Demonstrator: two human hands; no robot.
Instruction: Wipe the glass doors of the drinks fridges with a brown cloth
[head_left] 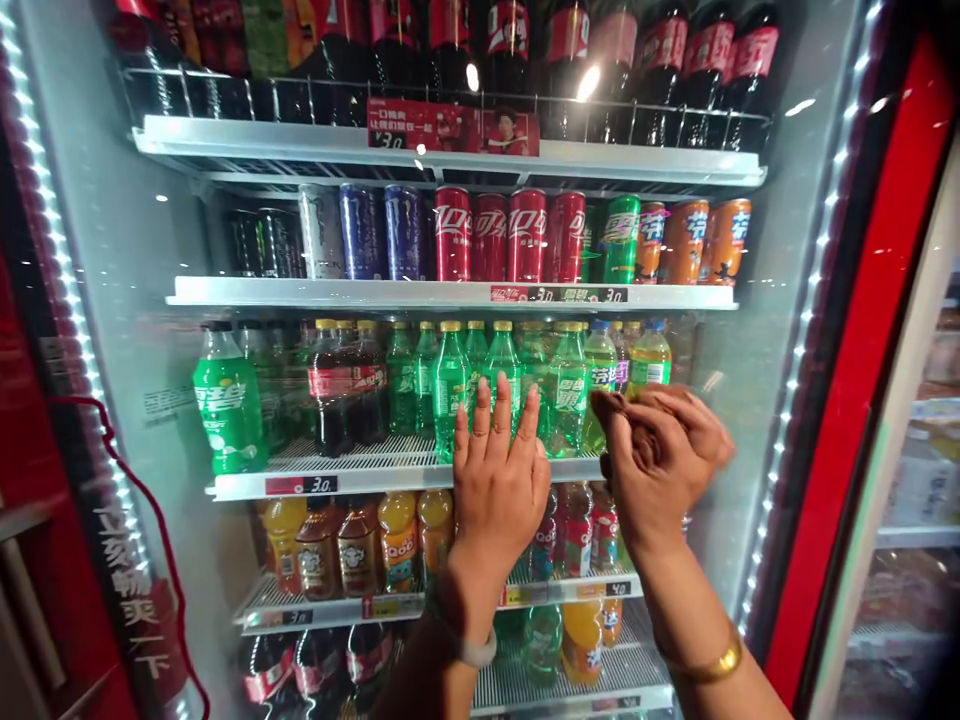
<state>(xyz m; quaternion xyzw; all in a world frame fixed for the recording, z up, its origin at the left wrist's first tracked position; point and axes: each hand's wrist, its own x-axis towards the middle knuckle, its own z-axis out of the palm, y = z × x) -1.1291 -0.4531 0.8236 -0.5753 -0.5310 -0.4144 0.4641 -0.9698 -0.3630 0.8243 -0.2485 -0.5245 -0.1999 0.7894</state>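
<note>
Head view | my left hand (499, 480) flat, fingers spread, steadying green Sprite bottles (510, 385) on fridge shelf (352, 470) | right hand (660, 450) curled shut, blurred, contents unclear.

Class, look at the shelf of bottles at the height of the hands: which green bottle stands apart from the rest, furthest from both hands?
The large green bottle at the shelf's far left, white-capped and bigger; the other green bottles are slimmer and yellow-capped, clustered by the left hand.

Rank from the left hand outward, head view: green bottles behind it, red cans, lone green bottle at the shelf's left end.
From the left hand:
1. green bottles, directly behind its fingers, same shelf.
2. lone green bottle, far left on that shelf.
3. red cans, one shelf up.
</note>
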